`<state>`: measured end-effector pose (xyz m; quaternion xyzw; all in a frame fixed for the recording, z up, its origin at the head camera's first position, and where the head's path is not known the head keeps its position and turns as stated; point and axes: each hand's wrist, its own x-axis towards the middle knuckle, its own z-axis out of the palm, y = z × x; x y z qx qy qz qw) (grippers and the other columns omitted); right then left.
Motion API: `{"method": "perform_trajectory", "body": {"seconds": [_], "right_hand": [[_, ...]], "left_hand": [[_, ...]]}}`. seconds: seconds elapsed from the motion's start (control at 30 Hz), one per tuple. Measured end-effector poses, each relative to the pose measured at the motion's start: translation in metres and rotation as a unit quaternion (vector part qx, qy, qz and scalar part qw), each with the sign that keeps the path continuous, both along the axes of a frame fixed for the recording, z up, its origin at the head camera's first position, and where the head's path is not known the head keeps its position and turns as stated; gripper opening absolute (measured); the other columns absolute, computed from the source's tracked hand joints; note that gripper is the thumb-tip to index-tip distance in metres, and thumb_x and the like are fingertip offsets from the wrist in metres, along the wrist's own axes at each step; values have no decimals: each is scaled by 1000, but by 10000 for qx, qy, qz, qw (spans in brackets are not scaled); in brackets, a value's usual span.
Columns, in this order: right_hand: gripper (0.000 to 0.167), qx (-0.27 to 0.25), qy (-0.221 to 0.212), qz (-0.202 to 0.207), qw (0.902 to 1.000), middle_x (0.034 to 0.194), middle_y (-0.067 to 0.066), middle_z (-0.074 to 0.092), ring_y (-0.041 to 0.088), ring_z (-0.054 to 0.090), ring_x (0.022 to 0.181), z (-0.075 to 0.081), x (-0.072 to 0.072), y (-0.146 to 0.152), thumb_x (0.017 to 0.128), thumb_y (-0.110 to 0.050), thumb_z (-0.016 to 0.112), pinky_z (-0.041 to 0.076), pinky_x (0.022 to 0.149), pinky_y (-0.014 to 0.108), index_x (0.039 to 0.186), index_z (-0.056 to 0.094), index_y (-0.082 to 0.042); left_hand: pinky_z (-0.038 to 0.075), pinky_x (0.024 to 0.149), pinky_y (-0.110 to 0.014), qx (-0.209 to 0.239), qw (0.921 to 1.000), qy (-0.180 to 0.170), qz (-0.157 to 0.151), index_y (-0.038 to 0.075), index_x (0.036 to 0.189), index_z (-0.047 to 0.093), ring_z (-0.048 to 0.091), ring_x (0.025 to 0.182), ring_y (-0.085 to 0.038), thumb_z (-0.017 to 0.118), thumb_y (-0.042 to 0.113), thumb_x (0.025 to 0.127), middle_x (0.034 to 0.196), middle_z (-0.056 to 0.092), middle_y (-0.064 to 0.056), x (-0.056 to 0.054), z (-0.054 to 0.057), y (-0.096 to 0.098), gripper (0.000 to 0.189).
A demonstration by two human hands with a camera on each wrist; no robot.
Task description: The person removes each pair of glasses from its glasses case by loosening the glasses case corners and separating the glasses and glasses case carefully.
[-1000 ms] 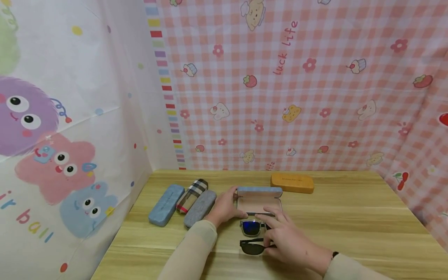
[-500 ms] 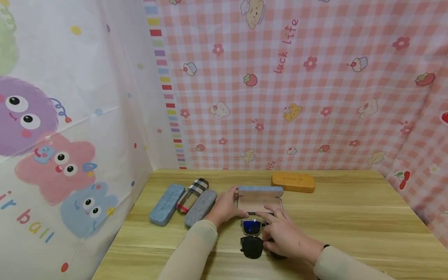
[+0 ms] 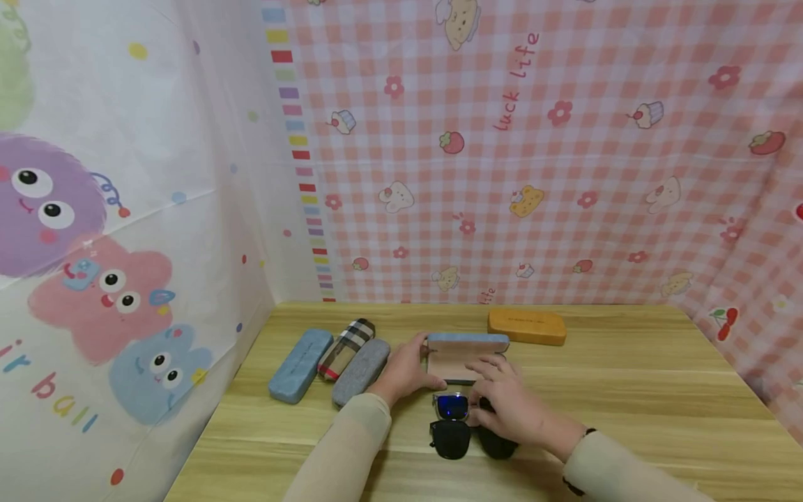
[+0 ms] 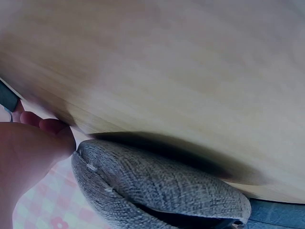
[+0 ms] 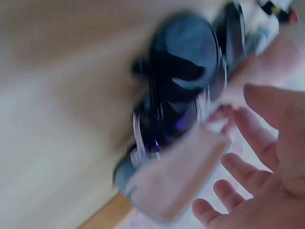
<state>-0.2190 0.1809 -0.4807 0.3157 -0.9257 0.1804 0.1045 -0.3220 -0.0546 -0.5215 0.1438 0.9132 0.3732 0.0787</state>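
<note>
My left hand [image 3: 406,368] holds the left end of an open blue glasses case [image 3: 467,339], thumb at its front edge and fingers behind. Its pale inside faces me. In front of the case lie sunglasses with blue lenses [image 3: 452,406] and a clear frame, partly covered by my right hand [image 3: 517,404]. Closer to me, black sunglasses [image 3: 452,439] lie with their lenses up. The right thumb and index finger are apart beside the blue-lens pair; the other fingers spread over the case's front edge. The right wrist view shows these fingers [image 5: 245,171] loose and blurred.
Left of my left hand lie a grey fabric glasses case [image 3: 362,371], a plaid case [image 3: 347,348] and a blue case [image 3: 301,366]. An orange case [image 3: 527,328] sits at the back of the wooden table [image 3: 627,397], before the pink checked cloth [image 3: 564,230].
The black sunglasses have turned from standing edge-on to lying lenses up. My right hand has let go of them and moved up toward the blue-lens pair. The left hand stays at the case.
</note>
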Motion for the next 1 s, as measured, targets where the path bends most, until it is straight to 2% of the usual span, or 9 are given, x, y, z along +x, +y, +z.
{"method": "perform_trajectory", "body": {"seconds": [0.07, 0.2, 0.27, 0.33, 0.47, 0.57, 0.63, 0.8, 1.0], "right_hand": [[11, -214, 243, -224, 9992, 145, 22, 65, 49, 54, 138, 8, -10, 5, 92, -16, 83, 45, 110, 72, 101, 77, -13], [35, -338, 255, -1025, 9938, 142, 24, 66, 48, 60, 131, 24, -38, 18, 100, -21, 76, 48, 110, 65, 129, 69, -2], [45, -296, -32, -1344, 9905, 143, 25, 66, 49, 60, 131, 29, -54, 25, 104, -25, 71, 47, 110, 66, 140, 63, 0], [49, -248, -461, -1498, 9873, 145, 25, 65, 49, 61, 132, 31, -69, 31, 107, -28, 67, 48, 110, 66, 147, 60, -1], [47, -112, -1343, -1292, 9824, 145, 23, 67, 44, 65, 131, 28, -89, 37, 111, -30, 60, 52, 109, 62, 148, 61, -1], [44, -43, -1728, -1060, 9792, 136, 19, 73, 36, 72, 121, 23, -96, 38, 112, -32, 58, 56, 104, 57, 143, 67, -3], [42, -54, -1821, -941, 9788, 131, 17, 76, 32, 74, 116, 20, -98, 39, 112, -31, 58, 58, 101, 55, 141, 70, -3], [40, -57, -1919, -716, 9788, 131, 17, 76, 31, 75, 115, 19, -97, 37, 110, -25, 62, 60, 99, 52, 141, 69, -2], [40, 106, -2159, -793, 9731, 126, 13, 78, 14, 70, 99, 20, -96, 34, 107, -19, 66, 62, 89, 40, 143, 67, -3]], "left_hand": [[49, 116, -50, -35, 10000, -31, 28, 19, 163, 41, 60, 139, -33, 99, 34, 76, 146, 68, -13, -1, 0, 0, 106], [48, 117, -51, 24, 10000, -54, 59, 20, 163, 41, 59, 140, -34, 99, 33, 76, 147, 67, -13, -1, 0, 0, 106], [48, 118, -51, 35, 10000, -45, 67, 20, 163, 41, 59, 141, -34, 100, 32, 76, 147, 67, -13, -1, 0, -1, 106], [48, 117, -51, 42, 10000, -10, 65, 19, 163, 41, 59, 140, -34, 100, 32, 76, 147, 68, -13, -1, 0, -1, 107], [50, 116, -50, 63, 10000, 12, 32, 17, 164, 40, 61, 139, -33, 100, 32, 75, 146, 69, -12, -1, -1, 0, 108], [49, 116, -51, 85, 10000, -26, 17, 16, 164, 40, 60, 139, -34, 100, 32, 75, 145, 69, -11, 0, -1, 1, 109], [50, 116, -52, 94, 9999, -27, 22, 17, 164, 41, 60, 139, -34, 100, 32, 75, 145, 68, -12, 1, 0, 2, 107], [52, 113, -51, 145, 9999, -8, 20, 23, 161, 44, 62, 137, -33, 100, 31, 76, 146, 68, -13, -1, 0, 2, 102], [53, 110, -51, 137, 9999, 38, -40, 25, 159, 47, 63, 135, -34, 100, 29, 75, 146, 67, -15, -2, -3, 1, 99]]}}
